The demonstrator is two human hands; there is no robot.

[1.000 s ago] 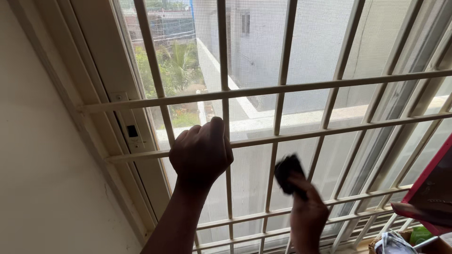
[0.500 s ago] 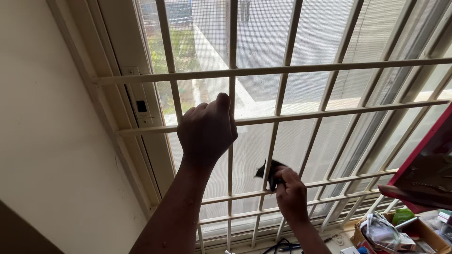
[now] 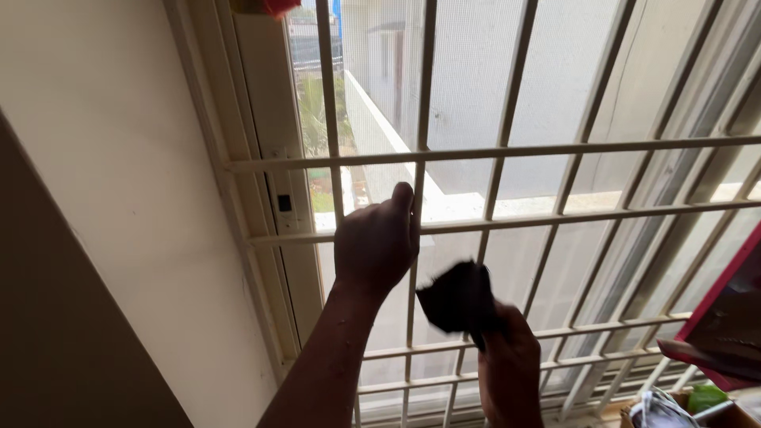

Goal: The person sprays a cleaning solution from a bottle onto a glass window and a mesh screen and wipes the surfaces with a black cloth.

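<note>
- Dark cloth (image 3: 456, 299): a small, crumpled black piece, held up against the cream window grille (image 3: 507, 150), in the lower middle of the view, over the vertical bars just beneath the second horizontal rail. Its outline is slightly blurred.
- Right hand (image 3: 509, 357): closed around the lower edge of the dark cloth, fingers curled tight, back of the hand toward the camera; it rises from the bottom edge of the frame.
- Left hand (image 3: 376, 242): clenched in a fist around one vertical bar of the window grille, where that bar crosses the second horizontal rail; the thumb points up along the bar. The forearm runs down to the bottom edge. It sits just left of and slightly above the cloth, close to it, without touching.
- Window grille: cream-painted metal, slim upright bars crossed by horizontal rails in pairs; a fine insect mesh (image 3: 468, 79) lies behind it.
- Window frame (image 3: 265, 158): pale sliding frame at left, with a small dark latch (image 3: 284, 203) set in it.
- Wall (image 3: 119, 198): plain off-white, left of the frame.
- Red-edged board (image 3: 729, 317): dark panel with red border, lower right corner, partly cut off.
- Clutter (image 3: 674, 408): assorted items in a box, including something green, bottom right; details too small to tell.
- Outside: a pale building and green foliage, seen through the mesh.
</note>
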